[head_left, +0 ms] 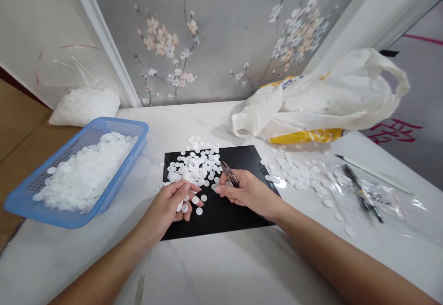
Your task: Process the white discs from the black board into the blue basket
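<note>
My left hand (176,199) is over the left part of a black mat (224,219), its fingers curled around several small white discs (184,208). Between the fingers of my right hand (244,192) is a small pair of pointed metal snips (230,175), tips pointing up and away from me. Part of the tool is hidden by the fingers. Just beyond both hands, a loose pile of white discs (197,164) covers the far left of the mat and spills past its back edge. A few single discs lie between the hands.
A blue basket (93,219) full of white discs stands left, a clear bag of white pieces (86,106) behind it. At back right lies a white plastic bag (321,97). More discs (294,171), a black pen (362,192) and a pale stick (377,176) are on the right.
</note>
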Demonstrator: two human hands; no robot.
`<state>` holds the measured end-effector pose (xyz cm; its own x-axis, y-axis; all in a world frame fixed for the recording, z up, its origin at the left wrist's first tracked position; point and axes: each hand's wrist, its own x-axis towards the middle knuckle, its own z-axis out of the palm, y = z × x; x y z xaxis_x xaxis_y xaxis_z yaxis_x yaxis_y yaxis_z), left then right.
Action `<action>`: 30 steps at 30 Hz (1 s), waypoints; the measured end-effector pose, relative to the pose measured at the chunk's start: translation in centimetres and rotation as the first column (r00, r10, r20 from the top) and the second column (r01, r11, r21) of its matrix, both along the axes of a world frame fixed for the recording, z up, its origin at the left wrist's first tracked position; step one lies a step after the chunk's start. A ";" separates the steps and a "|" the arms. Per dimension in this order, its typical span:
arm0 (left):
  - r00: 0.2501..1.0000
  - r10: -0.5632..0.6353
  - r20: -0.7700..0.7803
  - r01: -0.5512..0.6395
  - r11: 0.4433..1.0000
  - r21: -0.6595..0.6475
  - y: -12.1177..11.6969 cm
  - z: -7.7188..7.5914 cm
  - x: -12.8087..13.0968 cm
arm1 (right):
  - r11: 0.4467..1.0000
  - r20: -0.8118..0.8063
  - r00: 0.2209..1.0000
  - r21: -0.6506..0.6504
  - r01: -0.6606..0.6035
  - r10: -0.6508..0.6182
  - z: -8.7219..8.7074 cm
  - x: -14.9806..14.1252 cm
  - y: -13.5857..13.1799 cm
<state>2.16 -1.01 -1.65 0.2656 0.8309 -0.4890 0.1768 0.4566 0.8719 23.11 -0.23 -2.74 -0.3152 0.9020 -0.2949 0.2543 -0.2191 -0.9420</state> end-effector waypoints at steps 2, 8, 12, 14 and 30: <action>1.000 -0.002 0.009 0.002 1.000 -0.004 0.0 0.0 -0.1 | 0.992 0.083 0.997 0.126 -0.003 -0.007 -0.2 -0.4 -0.1; 0.999 -0.049 0.025 0.048 0.998 0.030 -0.1 -0.2 -0.1 | 0.938 0.165 0.986 0.337 -0.082 0.026 -0.1 -2.2 -1.0; 0.993 -0.109 0.040 0.105 0.991 0.087 -0.2 -0.3 0.0 | 0.922 0.226 0.972 0.363 -0.138 0.057 0.3 -2.9 -1.3; 0.993 -0.122 0.005 0.120 0.986 0.118 -0.1 -0.3 -0.1 | 0.922 0.276 0.959 0.351 -0.165 0.067 1.1 -2.2 -1.2; 0.908 -0.157 -0.390 0.272 0.927 0.260 -0.5 0.4 -0.5 | 0.931 0.721 0.670 0.343 -0.125 -0.176 3.1 6.9 1.2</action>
